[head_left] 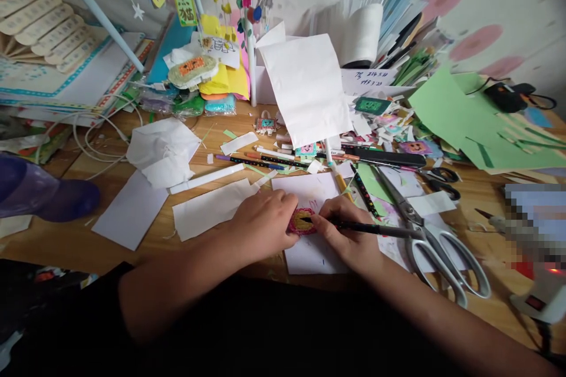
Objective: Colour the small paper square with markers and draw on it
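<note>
A small pink-and-yellow oval craft piece point(302, 220) is pinched at its left edge by my left hand point(269, 215). My right hand point(349, 230) grips a black pen point(375, 228), whose dark tip meets the yellow middle of the piece. Fingers of the right hand also rest by the piece's right side. Beneath both hands lies a white sheet of paper point(305, 258) with faint pink marks. Right of the pen, large silver scissors point(435, 247) lie with their blades pointing away from me.
Pencils and markers point(260, 159) lie across the middle among paper scraps. A crumpled white paper point(163, 150) and a purple object point(48, 188) are on the left. Green paper point(460, 123) covers the back right. A white device with a red light point(542, 294) stands at the right edge.
</note>
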`<state>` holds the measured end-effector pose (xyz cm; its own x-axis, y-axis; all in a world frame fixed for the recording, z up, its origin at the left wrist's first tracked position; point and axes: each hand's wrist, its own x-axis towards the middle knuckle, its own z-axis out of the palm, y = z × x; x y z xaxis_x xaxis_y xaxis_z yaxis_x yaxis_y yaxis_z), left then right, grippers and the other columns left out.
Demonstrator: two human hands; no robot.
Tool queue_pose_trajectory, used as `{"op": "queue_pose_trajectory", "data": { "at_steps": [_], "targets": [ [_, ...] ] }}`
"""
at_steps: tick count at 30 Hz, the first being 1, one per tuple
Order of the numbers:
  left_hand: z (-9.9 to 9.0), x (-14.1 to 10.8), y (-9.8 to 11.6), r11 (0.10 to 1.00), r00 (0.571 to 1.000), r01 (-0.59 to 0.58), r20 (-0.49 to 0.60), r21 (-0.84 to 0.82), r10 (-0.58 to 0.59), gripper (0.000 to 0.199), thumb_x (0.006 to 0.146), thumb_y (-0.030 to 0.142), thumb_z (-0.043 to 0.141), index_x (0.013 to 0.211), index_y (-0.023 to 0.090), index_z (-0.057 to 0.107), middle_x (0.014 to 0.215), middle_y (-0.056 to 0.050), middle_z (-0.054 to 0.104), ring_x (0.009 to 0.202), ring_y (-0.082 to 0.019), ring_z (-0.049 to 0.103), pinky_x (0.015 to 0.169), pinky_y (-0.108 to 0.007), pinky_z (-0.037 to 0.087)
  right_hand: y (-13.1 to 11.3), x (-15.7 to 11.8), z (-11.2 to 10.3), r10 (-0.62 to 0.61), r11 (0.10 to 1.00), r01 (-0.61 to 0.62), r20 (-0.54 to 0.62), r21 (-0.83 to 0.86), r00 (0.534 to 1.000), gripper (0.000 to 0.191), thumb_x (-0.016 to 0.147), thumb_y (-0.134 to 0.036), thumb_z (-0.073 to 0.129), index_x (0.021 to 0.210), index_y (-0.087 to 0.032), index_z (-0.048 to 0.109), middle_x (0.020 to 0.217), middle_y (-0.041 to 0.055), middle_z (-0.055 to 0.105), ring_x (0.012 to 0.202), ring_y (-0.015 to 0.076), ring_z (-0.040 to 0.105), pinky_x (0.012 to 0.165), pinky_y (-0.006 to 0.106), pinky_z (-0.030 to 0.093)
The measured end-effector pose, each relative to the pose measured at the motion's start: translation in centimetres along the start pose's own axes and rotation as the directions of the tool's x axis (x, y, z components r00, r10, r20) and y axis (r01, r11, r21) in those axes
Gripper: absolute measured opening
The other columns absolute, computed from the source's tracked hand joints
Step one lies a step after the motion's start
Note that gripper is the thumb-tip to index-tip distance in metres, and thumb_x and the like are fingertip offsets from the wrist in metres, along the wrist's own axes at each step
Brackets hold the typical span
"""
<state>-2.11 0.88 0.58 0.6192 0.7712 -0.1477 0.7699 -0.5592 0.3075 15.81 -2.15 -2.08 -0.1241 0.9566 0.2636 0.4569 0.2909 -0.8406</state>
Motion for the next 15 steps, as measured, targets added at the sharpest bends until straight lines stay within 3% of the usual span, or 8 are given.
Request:
{"op": "queue_pose_trajectory", "data": {
  "at_steps": [15],
  "targets": [
    [0.12,-0.04,0.1,1.0,1.0,-0.005,0.008,-0.005,0.005,0.021,0.077,0.032,0.062,0.091,0.018,0.055,0.092,-0.008,0.064,0.087,-0.027,0.062,0.072,-0.038,0.05,0.07,0.04,-0.04,-0.038,0.995,0.042,0.046,-0.087,0.998,0.019,0.081,-0.026,0.059,0.065,-0.021,0.051,0.053,-0.0024,0.054,0.045,0.0096,0.046,0.043,0.023,0.036]
  ]
}}
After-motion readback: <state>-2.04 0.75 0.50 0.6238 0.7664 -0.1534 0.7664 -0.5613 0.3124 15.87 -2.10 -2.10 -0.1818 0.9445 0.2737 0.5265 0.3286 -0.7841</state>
